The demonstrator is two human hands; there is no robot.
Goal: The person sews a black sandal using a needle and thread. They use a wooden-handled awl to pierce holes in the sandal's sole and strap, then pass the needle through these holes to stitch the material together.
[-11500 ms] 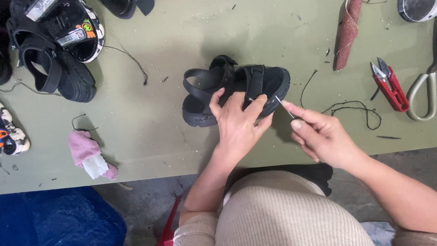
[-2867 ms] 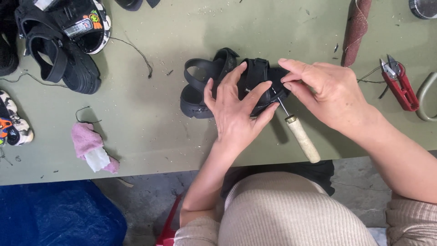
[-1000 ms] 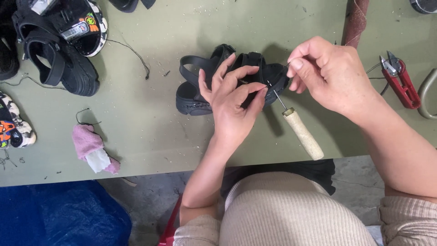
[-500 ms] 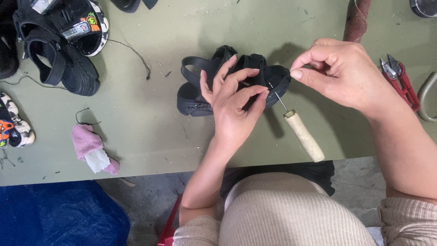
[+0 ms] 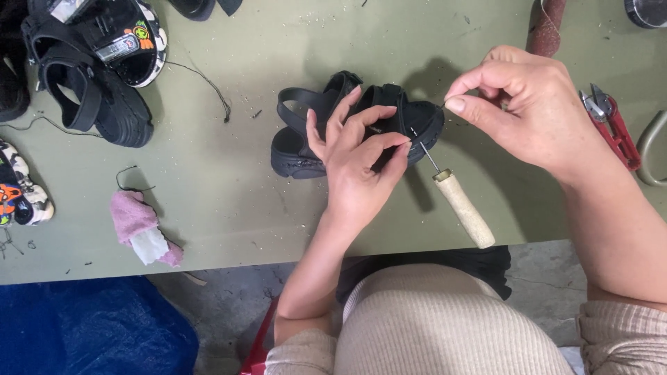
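Observation:
A black strapped sandal (image 5: 306, 142) lies on the green table (image 5: 229, 208) in front of me. My left hand (image 5: 358, 163) presses down on its straps and toe end, fingers spread over the upper. An awl with a pale wooden handle (image 5: 464, 208) sticks out of the sandal's sole edge, its metal shaft in the rubber. My right hand (image 5: 528, 111) is raised just right of the sandal, thumb and forefinger pinched on a thin dark thread that is barely visible.
Black sandals (image 5: 90, 76) are piled at the far left, with a patterned shoe (image 5: 17, 194) at the left edge. A pink rag (image 5: 142, 226) lies near the front edge. Red snips (image 5: 611, 125) and a brown thread spool (image 5: 545, 24) sit at right.
My right hand let go of the awl, which stays stuck in the sole, and has moved up and to the right, pinching thread. My left hand keeps holding the sandal.

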